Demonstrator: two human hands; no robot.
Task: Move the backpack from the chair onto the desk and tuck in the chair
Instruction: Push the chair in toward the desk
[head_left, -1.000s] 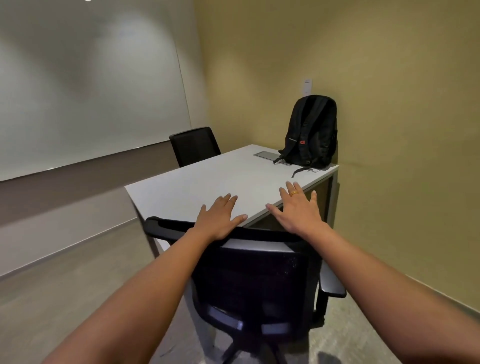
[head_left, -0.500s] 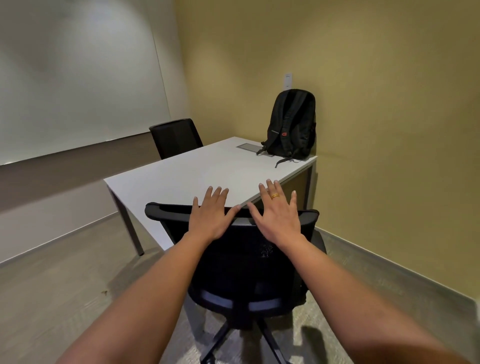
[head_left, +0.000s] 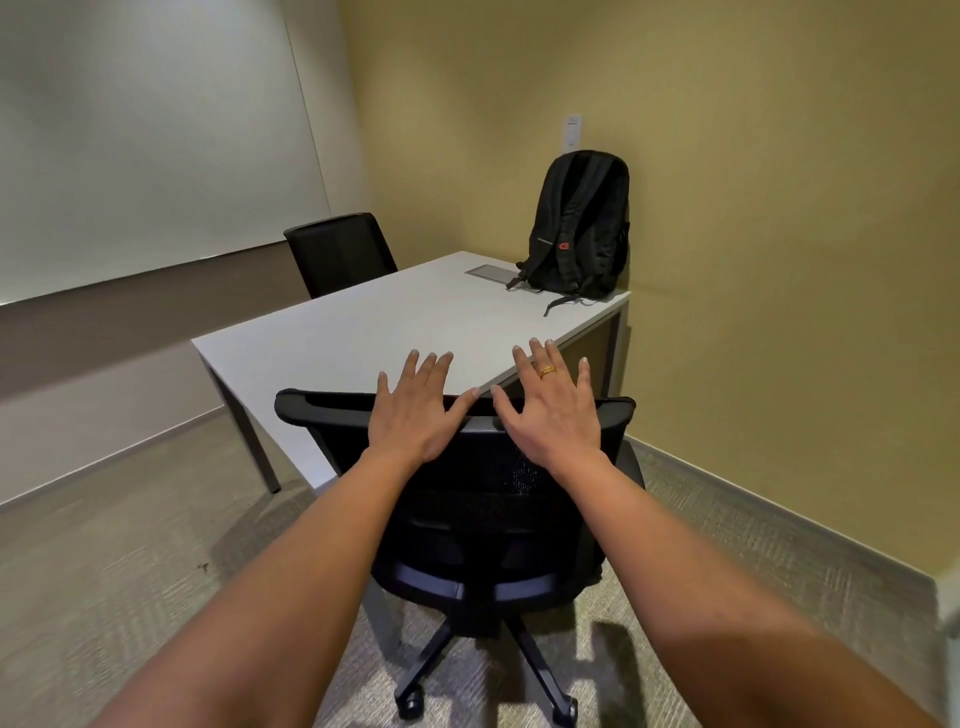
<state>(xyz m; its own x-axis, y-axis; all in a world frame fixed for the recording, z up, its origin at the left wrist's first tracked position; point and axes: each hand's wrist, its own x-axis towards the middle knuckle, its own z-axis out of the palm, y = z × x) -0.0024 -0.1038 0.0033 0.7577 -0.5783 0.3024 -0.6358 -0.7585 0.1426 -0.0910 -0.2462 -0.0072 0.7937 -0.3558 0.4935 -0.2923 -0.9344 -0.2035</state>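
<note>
Both hands (head_left: 415, 410) flat on chair (head_left: 483, 499) top — backpack (head_left: 579, 223) apparently upright on desk (head_left: 363, 332).

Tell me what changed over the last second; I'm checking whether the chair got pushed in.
The near chair turned from angled to square-on at the desk edge; its seat seems tucked under. The left hand and right hand stayed flat and open on its backrest top. The backpack stayed upright on the desk's far corner, and the far chair kept its place.
</note>
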